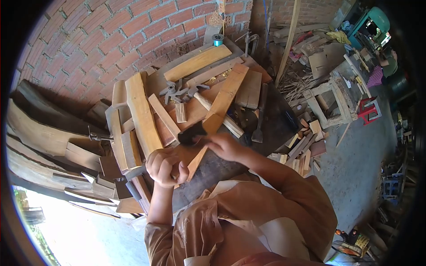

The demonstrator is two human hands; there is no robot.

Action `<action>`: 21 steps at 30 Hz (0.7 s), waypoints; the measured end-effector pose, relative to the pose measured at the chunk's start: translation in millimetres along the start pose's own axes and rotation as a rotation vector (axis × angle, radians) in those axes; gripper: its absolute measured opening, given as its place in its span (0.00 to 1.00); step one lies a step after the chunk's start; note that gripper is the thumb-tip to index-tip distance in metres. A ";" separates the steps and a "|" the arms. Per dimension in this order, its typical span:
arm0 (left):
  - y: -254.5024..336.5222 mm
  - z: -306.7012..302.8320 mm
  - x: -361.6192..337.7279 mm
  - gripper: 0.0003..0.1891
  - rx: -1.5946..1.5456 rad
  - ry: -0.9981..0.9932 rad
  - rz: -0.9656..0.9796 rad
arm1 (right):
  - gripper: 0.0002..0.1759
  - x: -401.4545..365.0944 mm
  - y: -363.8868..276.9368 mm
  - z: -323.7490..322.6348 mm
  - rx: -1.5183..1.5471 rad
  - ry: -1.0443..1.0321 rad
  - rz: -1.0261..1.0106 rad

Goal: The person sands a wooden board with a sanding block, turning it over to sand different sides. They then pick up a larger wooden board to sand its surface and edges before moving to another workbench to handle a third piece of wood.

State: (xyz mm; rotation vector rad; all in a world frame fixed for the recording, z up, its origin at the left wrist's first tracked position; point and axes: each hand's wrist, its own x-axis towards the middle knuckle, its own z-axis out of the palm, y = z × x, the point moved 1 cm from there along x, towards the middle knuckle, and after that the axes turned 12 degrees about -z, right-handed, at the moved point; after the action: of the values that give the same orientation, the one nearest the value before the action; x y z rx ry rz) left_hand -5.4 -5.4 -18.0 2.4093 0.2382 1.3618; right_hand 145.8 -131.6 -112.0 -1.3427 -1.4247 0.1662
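My left hand (166, 168) is closed around the near end of a brown wooden piece (190, 154) above the front of the workbench (213, 166). At the far end of that piece, my right hand (223, 146) is closed on a dark, flat, blurred object (192, 133) that touches the wood; its exact kind is hard to make out. Beyond the hands, a long orange-brown board (228, 93) slants across the bench. A hammer with a pale wooden handle (230, 126) lies partly under this board.
Curved planks (144, 111) and metal clamp parts (172, 92) lie on the bench. A chisel-like tool (258, 128) is at the right, and a thread spool (218, 40) stands at the back. Offcuts (306, 146), a red stool (369, 111) and a brick wall (111, 35) surround it.
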 end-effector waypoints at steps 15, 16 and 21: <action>9.0 24.9 46.2 0.05 -0.093 -0.030 0.151 | 0.10 6.2 -12.3 -29.9 0.085 0.078 0.136; 9.2 25.1 45.5 0.05 -0.100 -0.028 0.157 | 0.10 -0.6 4.4 -29.1 -0.049 0.139 0.108; 8.3 23.0 34.3 0.06 -0.102 0.005 0.132 | 0.11 -34.8 73.3 -37.2 -0.203 0.060 0.525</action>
State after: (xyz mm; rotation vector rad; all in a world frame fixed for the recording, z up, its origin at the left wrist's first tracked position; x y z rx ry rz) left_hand 31.9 -7.4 1.7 2.3734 0.0109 1.4010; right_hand 209.1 -153.3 -171.0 -1.8574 -1.0322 0.3276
